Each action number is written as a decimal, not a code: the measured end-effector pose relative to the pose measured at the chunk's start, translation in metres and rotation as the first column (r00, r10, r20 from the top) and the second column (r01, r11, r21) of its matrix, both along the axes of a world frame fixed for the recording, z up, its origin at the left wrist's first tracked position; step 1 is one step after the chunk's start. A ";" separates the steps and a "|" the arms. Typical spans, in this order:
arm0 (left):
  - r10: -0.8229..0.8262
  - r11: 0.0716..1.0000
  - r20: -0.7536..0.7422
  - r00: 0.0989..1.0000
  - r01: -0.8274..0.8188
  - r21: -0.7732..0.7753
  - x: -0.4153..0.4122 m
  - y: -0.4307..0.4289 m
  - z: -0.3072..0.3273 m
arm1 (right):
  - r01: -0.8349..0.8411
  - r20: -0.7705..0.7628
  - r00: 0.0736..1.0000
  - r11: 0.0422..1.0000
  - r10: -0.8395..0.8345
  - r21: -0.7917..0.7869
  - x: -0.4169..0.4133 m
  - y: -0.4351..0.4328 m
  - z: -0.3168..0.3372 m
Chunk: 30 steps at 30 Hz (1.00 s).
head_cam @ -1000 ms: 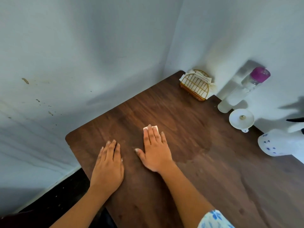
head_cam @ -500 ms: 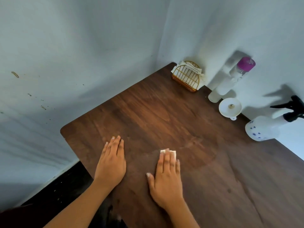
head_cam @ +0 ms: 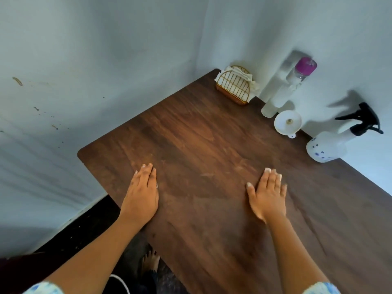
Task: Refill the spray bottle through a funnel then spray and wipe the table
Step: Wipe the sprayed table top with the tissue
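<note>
The spray bottle (head_cam: 326,148) stands upright at the desk's (head_cam: 201,134) right edge, tight to the wall, and nobody's touching it. If it's been refilled it should be bottom-heavy, its plastic possibly slick, so the narrow neck under the black trigger looks like the place to grab. Just beyond it the funnel (head_cam: 287,122) lies on the desk, then a clear bottle (head_cam: 284,92), with a napkin holder (head_cam: 233,88) in the far corner. The left hand (head_cam: 141,194) rests flat by the left edge; the right hand (head_cam: 268,196) presses mid-desk, fingers (head_cam: 272,179) straight, gripping nothing visible. Any wipe beneath is hidden.
</note>
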State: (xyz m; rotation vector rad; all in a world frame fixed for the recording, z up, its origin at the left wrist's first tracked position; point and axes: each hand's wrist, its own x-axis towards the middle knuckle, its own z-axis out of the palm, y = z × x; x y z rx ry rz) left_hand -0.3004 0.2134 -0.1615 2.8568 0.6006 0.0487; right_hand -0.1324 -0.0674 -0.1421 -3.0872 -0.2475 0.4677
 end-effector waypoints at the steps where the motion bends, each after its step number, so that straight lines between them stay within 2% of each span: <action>1: 0.014 1.000 -0.002 1.000 -0.014 -0.007 0.000 -0.003 0.001 | -0.021 0.021 1.000 1.000 0.021 -0.008 -0.023 0.001 -0.001; 4: 0.074 0.997 -0.010 0.997 -0.074 -0.020 0.001 -0.010 0.002 | -0.263 0.072 0.963 0.964 0.260 0.037 -0.094 0.042 -0.002; 5: 0.097 0.995 -0.010 0.995 -0.097 -0.027 0.002 -0.016 0.002 | -0.398 0.098 0.915 0.915 0.390 0.072 -0.112 0.061 -0.006; 7: 0.114 0.993 -0.011 0.993 -0.114 -0.039 0.002 -0.029 0.002 | -0.624 0.039 0.780 0.770 0.625 0.132 -0.129 0.099 -0.004; 9: 0.166 0.984 -0.002 0.986 -0.165 -0.065 -0.001 -0.042 0.002 | -0.725 0.006 0.680 0.672 0.733 0.151 -0.106 0.120 0.001; 10: 0.218 0.973 0.012 0.976 -0.216 -0.082 -0.004 -0.048 0.002 | -0.742 0.029 0.667 0.660 0.745 0.116 -0.084 0.121 0.001; 11: 0.262 0.961 0.028 0.965 -0.259 -0.098 -0.007 -0.053 0.001 | -0.721 0.049 0.693 0.689 0.719 0.081 -0.058 0.116 0.000; 15: 0.268 0.961 0.053 0.962 -0.262 -0.092 -0.013 -0.079 0.002 | -0.409 0.031 0.912 0.912 0.409 -0.001 0.035 0.029 -0.002; 17: 0.270 0.960 0.043 0.962 -0.265 -0.090 -0.012 -0.092 0.003 | -0.292 0.007 0.956 0.957 0.292 -0.007 0.045 -0.027 0.000; 19: 0.276 0.958 0.031 0.961 -0.272 -0.093 -0.010 -0.105 0.004 | -0.249 0.027 0.968 0.968 0.250 -0.022 0.024 -0.061 0.000; 22: 0.265 0.960 0.017 0.964 -0.262 -0.099 -0.007 -0.129 0.008 | -0.368 0.074 0.927 0.930 0.367 0.005 -0.045 -0.065 -0.001; 26: 0.268 0.959 0.001 0.963 -0.266 -0.093 0.001 -0.157 0.008 | -0.678 0.037 0.731 0.721 0.681 0.145 -0.125 -0.020 0.000; 28: 0.263 0.962 -0.014 0.965 -0.263 -0.077 0.001 -0.164 0.005 | -0.756 0.065 0.650 0.636 0.757 0.153 -0.119 0.003 -0.001; 30: 0.283 0.955 -0.003 0.959 -0.282 -0.091 -0.002 -0.170 0.004 | -0.798 0.081 0.602 0.595 0.795 0.098 -0.086 0.012 -0.003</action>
